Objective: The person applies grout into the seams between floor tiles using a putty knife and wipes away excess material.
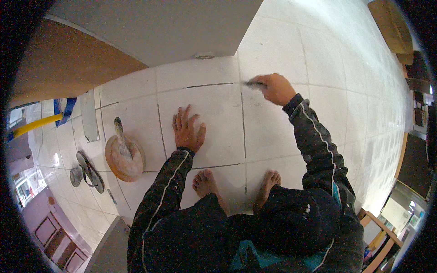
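Observation:
My left hand point(186, 131) lies with fingers spread on a pale floor tile point(218, 123), holding nothing. Gripped in my right hand point(276, 88) is a small dark scraper-like tool point(256, 84); its blurred tip sits near a crossing of tile joints. Some joints show as dark, unfilled lines, such as the joint point(243, 125) below the tool, while others look pale. To the left of my left hand stands a round orange-brown bowl point(110, 157) with whitish residue. A trowel point(124, 144) rests in it, its dark handle pointing away from me.
My bare feet are on the tiles close by. A grey cabinet-like block point(182, 27) and a brown panel point(68, 59) bound the far side. Leftward lie sandals point(91, 173), a long flat strip point(89, 116) and a yellow-and-blue tool point(38, 126). A wooden frame point(384, 239) stands at right.

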A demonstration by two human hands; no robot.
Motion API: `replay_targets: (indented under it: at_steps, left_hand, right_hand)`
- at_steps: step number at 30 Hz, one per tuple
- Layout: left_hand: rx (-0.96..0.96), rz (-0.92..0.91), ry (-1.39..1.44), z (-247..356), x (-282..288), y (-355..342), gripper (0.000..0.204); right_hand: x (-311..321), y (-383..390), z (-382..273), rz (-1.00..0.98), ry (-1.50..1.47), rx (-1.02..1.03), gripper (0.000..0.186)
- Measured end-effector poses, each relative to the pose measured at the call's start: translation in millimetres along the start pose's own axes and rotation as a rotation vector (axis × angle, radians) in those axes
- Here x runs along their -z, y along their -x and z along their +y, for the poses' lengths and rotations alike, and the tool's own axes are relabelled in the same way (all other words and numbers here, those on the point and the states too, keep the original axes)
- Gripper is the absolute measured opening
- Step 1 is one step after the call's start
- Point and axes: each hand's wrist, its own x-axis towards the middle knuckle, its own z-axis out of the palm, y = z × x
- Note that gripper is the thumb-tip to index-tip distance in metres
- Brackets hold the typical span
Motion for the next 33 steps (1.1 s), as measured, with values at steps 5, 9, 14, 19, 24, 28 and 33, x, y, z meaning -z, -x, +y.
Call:
replay_targets:
  at_steps: [5,9,14,19,24,28,33]
  left_hand:
    - [-0.014,0.014,0.006,3,3,-1,0.035]
    - [-0.015,0.011,-0.006,3,2,-1,0.034]
    - [0.019,-0.029,-0.015,0,2,0,0.034]
    - [0.013,-0.028,-0.014,0,-3,1,0.035]
    - [0.014,-0.012,-0.041,-4,-3,4,0.035]
    - [-0.014,0.004,-0.054,-5,-3,2,0.034]
    - [0.011,0.007,-0.013,-2,-1,1,0.032]
  right_hand:
    - [14,-16,15,0.157,0.084,-0.095,0.039]
    - [1,-19,20,0.172,0.023,-0.069,0.041]
    - [-14,-1,-26,0.004,0.203,-0.076,0.041]
    - [-76,36,-10,0.279,0.301,0.124,0.048]
    - [-36,45,-32,-0.129,0.192,-0.014,0.042]
    - [-25,37,-5,0.103,0.161,-0.199,0.042]
    - [-22,10,12,0.155,0.271,-0.394,0.042]
